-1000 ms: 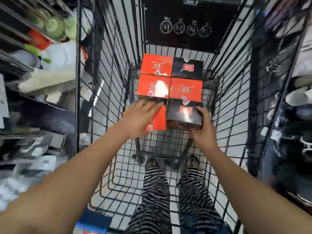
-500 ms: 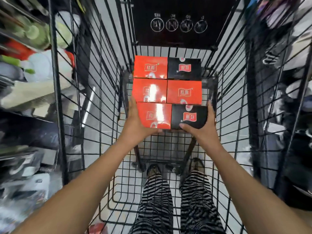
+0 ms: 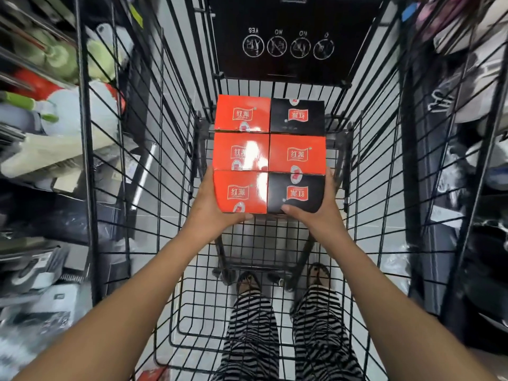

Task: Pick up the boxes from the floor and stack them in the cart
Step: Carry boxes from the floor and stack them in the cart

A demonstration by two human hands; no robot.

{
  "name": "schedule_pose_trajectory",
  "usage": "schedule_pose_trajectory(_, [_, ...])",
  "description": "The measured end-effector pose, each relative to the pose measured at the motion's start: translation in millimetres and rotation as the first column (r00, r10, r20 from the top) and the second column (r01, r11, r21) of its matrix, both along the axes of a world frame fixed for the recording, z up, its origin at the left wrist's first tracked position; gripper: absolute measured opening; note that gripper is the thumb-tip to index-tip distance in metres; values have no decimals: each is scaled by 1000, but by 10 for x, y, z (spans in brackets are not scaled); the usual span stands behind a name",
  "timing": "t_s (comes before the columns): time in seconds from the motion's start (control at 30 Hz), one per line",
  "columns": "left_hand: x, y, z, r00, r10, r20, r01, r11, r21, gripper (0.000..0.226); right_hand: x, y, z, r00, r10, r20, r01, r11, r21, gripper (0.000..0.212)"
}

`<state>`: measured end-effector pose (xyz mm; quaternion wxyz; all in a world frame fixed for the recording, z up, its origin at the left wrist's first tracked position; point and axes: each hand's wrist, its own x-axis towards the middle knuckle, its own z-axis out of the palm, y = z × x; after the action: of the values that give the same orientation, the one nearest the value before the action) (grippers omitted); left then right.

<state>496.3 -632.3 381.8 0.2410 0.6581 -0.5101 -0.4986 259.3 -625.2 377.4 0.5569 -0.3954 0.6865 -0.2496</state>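
Note:
Several boxes lie flat in the black wire cart (image 3: 275, 237), two across and three deep. The nearest row is a red box (image 3: 240, 191) on the left and a black box (image 3: 295, 193) on the right. My left hand (image 3: 213, 209) cups the red box's left side and near edge, thumb along its front. My right hand (image 3: 320, 213) cups the black box's right side and near edge in the same way. Behind them lie two red boxes (image 3: 269, 152), then a red box (image 3: 242, 114) beside a black box (image 3: 297, 116).
The cart's black sign panel (image 3: 288, 42) rises at the far end. Wire walls stand close on both sides. Cluttered shelves (image 3: 41, 133) flank the left, dark racks (image 3: 467, 160) the right. Striped trouser legs (image 3: 288, 334) and feet show through the cart floor. A red box (image 3: 154, 375) lies on the floor below.
A second ago my right hand was lowering the black box while my left lay on the red one. Both boxes now sit level in the near row with my hands on their outer sides.

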Motion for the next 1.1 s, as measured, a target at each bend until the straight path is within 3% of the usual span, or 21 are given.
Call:
schedule_pose_trajectory(0.13, [-17,-23,50,997,-47,68,45,999,26,116,-4,-16,77,997,58,-58,-56,998,26,129])
schedule_pose_trajectory(0.27, [-63,28,194,959,-21,282,-16,992,128,135,50,-13,307,947,145,-288,-121,987,102,117])
schedule_pose_trajectory(0.37, [-77,163,499,968,47,247,-67,995,74,120,138,23,640,853,289,-435,-272,957,102,111])
schedule_pose_trajectory(0.47, [-133,458,947,949,73,307,-67,997,-29,106,297,104,1007,756,483,-442,-489,865,108,105])
schedule_pose_trajectory(0.63, [-324,1209,1750,820,186,541,-110,979,-169,77,650,339,1576,583,667,-464,-779,622,-85,85])
schedule_pose_trajectory(0.77, [-353,1946,2208,618,471,630,-238,875,-421,60,906,708,2035,530,723,-443,-847,472,-243,75])
schedule_pose_trajectory(0.83, [-348,2329,2350,505,593,627,-366,805,-467,56,1005,933,2205,481,757,-441,-874,377,-307,71])
schedule_pose_trajectory(0.97, [-233,3155,2538,291,686,667,-616,668,-418,59,1320,1485,2502,281,805,-523,-928,89,-362,65])
schedule_pose_trajectory(1.1, [-116,4130,2525,111,664,740,-735,555,-388,57,1740,2231,2570,32,808,-589,-910,-220,-352,68])
